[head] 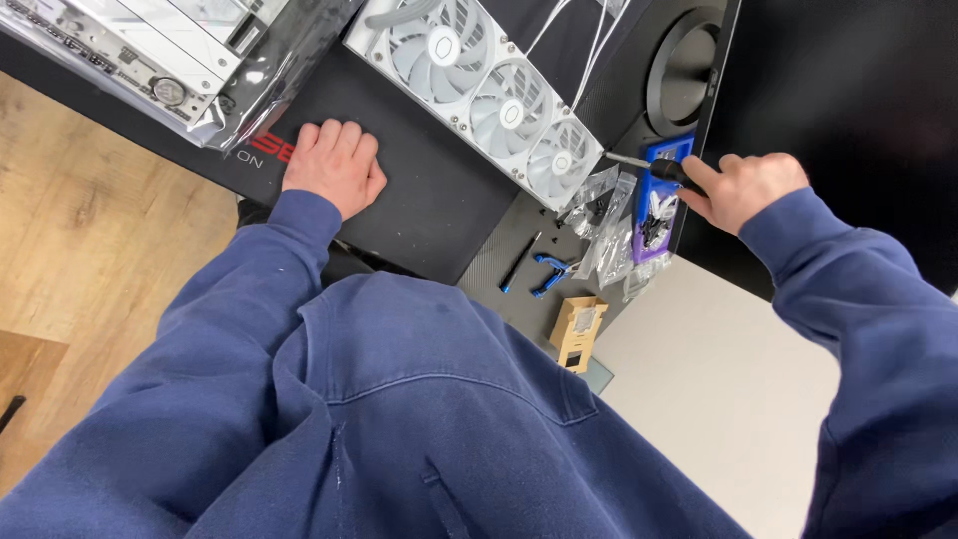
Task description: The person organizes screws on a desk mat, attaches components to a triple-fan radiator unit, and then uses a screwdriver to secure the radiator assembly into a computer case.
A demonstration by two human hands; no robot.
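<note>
Right hand [746, 188]: closed around black screwdriver handle [671, 171], tip aimed at triple-fan white radiator [499, 95], over blue tray [659, 205] at mat's far-right edge. Left hand [334, 165]: fingers together, flat on black desk mat [429, 200], holding nothing. Step, as judged: tool pickup. Next move calls for lifting clear of small plastic bags [604, 215]

The fan unit [496, 95] lies on the bench [439, 200], between the left hand [334, 165] and the screwdriver [659, 168] in the right hand [746, 188].
</note>
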